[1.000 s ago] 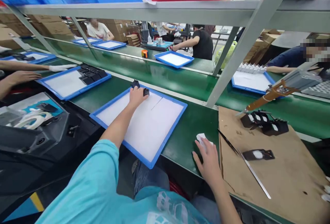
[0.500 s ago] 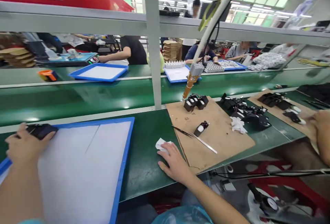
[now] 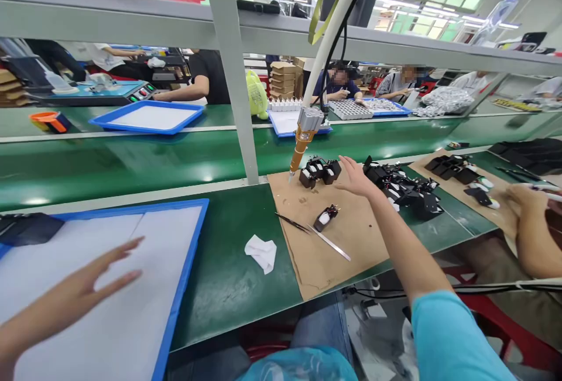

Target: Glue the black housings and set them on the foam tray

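My left hand (image 3: 99,284) is over the white-lined blue tray (image 3: 193,237), fingers stretched apart and holding nothing. A black boxy part (image 3: 33,229) sits at the tray's far left edge, away from that hand. My right hand (image 3: 355,177) reaches over the brown cardboard (image 3: 351,234), fingers extended, just right of a group of small black units (image 3: 322,170) with white patches. One more such unit (image 3: 325,217) lies nearer me, beside dark tweezers (image 3: 293,222) and a thin metal strip (image 3: 331,243). A crumpled white cloth (image 3: 262,252) rests on the green bench, left of the cardboard.
An orange-tipped tool (image 3: 301,144) hangs over the cardboard beside an upright post (image 3: 232,76). A pile of black units (image 3: 408,191) lies to the right. A neighbouring person's hand (image 3: 524,196) is at the far right. Beyond the green belt, people sit near another blue tray (image 3: 149,117).
My left hand has let go of the black boxy part and moved right and nearer. My right hand has left the white cloth and reached forward and right over the cardboard. The view has shifted.
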`<state>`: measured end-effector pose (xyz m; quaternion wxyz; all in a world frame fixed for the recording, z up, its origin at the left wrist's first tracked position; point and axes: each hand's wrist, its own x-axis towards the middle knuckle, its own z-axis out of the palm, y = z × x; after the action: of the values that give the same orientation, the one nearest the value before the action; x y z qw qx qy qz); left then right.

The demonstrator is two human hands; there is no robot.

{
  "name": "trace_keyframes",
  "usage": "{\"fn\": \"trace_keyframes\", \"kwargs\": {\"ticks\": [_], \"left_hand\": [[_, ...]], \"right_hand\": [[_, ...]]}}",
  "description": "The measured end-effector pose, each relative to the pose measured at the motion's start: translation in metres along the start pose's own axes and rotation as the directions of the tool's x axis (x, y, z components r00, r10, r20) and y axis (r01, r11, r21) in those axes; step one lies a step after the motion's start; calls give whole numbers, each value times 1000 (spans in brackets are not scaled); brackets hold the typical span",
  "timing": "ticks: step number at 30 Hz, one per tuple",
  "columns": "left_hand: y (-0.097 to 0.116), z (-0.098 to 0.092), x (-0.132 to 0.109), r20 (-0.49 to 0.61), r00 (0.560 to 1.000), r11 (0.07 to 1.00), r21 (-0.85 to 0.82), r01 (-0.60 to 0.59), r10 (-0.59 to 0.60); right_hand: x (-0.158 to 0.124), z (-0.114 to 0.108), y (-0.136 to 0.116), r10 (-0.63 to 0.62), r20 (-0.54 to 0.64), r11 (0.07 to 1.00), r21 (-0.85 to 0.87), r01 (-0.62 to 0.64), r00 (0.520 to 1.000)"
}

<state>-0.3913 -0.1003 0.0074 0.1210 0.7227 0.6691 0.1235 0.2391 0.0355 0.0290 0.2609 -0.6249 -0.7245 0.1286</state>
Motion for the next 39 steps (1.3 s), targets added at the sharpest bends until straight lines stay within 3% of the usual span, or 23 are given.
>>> {"fn": "trace_keyframes", "kwargs": {"ticks": [1, 3, 6, 9, 14, 21, 27, 31, 34, 39], "left_hand": [[16, 9, -14, 98, 995, 997, -74, -22, 29], [46, 25, -39, 188, 981, 987, -157, -15, 45], [74, 42, -64, 160, 987, 979, -205, 6, 27], [79, 55, -78, 85, 996, 972, -234, -10, 31], [82, 69, -87, -18, 1000, 972, -237, -2, -2], [113, 79, -84, -71, 997, 963, -270, -31, 12], [125, 91, -81, -119, 993, 962, -269, -39, 7], [126, 98, -83, -141, 985, 972, -201, -123, 96], [120, 103, -89, -84, 977, 968, -143, -208, 197], [132, 112, -76, -74, 974, 965, -140, -222, 213]], "right_hand": [[22, -3, 12, 29, 63, 999, -20, -27, 998], [56, -4, 28, 76, 184, 996, -48, -68, 980], [85, 4, 42, 119, 347, 992, -71, -101, 930], [90, 14, 53, 137, 415, 990, -79, -115, 899], [82, 26, 64, 96, 347, 995, -69, -77, 933], [73, 23, 55, 73, 296, 996, -65, -56, 952], [61, 26, 53, 59, 235, 998, -48, -50, 970], [54, 33, 55, 32, 184, 999, -23, -28, 982], [49, 34, 55, 32, 161, 999, -14, -30, 986], [39, 43, 40, 60, 115, 998, 21, -63, 991]]}}
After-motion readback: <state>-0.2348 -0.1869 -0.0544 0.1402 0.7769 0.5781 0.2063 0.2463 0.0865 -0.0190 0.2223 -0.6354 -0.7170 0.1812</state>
